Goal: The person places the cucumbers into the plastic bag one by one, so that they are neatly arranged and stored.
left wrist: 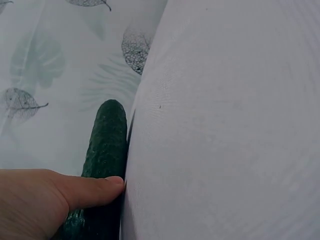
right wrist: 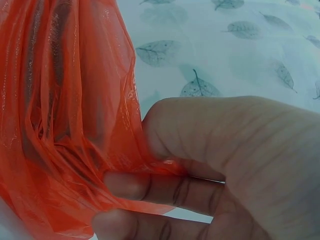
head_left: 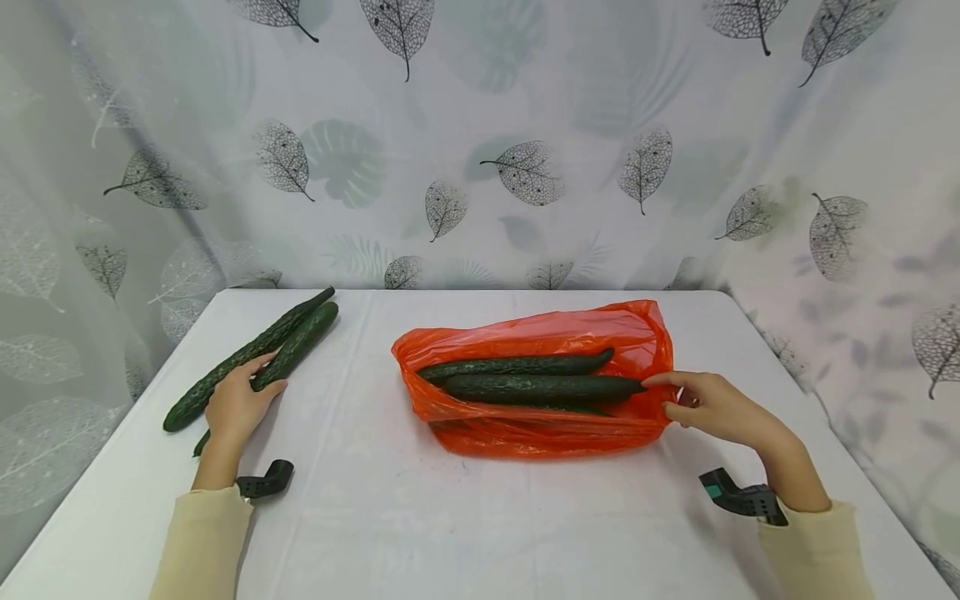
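Note:
My left hand [head_left: 238, 406] grips a dark green cucumber [head_left: 303, 342] at the table's left side. In the left wrist view the thumb [left wrist: 97, 192] lies across this cucumber [left wrist: 107, 137]; the other fingers are hidden. A longer cucumber [head_left: 247, 358] lies right beside it. Right of the middle sits a red plastic bag [head_left: 536, 442], its mouth spread toward me. Inside it a curved cucumber [head_left: 517, 365] and a straighter cucumber [head_left: 543, 387] lie sideways, with another partly covered. At the bag's right end my right hand [head_left: 712, 406] pinches the plastic [right wrist: 107, 115].
A white table [head_left: 360, 517] carries everything. Behind it and at the sides hangs a pale leaf-print curtain [head_left: 480, 108]. Each wrist wears a black camera strap, such as the left one [head_left: 266, 481].

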A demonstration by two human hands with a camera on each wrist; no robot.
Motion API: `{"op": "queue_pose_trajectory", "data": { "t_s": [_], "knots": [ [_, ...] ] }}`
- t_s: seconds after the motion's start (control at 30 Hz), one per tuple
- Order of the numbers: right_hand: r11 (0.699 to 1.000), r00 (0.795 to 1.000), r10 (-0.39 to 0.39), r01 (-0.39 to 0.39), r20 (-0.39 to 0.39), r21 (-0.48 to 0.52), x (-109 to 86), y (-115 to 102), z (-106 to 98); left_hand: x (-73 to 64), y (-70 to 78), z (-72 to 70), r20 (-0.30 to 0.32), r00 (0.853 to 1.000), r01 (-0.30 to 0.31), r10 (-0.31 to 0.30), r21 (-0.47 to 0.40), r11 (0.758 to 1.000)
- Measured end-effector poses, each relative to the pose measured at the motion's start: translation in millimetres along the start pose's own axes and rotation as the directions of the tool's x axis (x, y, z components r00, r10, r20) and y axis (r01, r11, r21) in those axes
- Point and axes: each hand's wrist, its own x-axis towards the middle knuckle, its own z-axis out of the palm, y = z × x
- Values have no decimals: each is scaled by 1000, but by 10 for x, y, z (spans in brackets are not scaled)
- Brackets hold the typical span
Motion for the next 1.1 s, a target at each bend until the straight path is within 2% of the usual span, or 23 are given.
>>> {"op": "queue_pose_trajectory", "data": {
  "t_s": [0.53,0.7,0.87,1.1],
  "knots": [
    [1000,1000,9,-9,3,-6,-22,36,0,34,92,-49,-70,997,-45,44,-13,999],
    [1000,1000,0,0,-2,-8,-30,46,6,37,133,-72,-39,999,-26,26,-4,1000],
    [1000,1000,4,-4,5,-5,-25,43,8,31,188,-84,-8,999,-44,44,25,999],
    [1000,1000,4,-4,21,-3,-9,38,-11,-37,265,-89,-19,997,-70,70,27,997]
  ]
}}
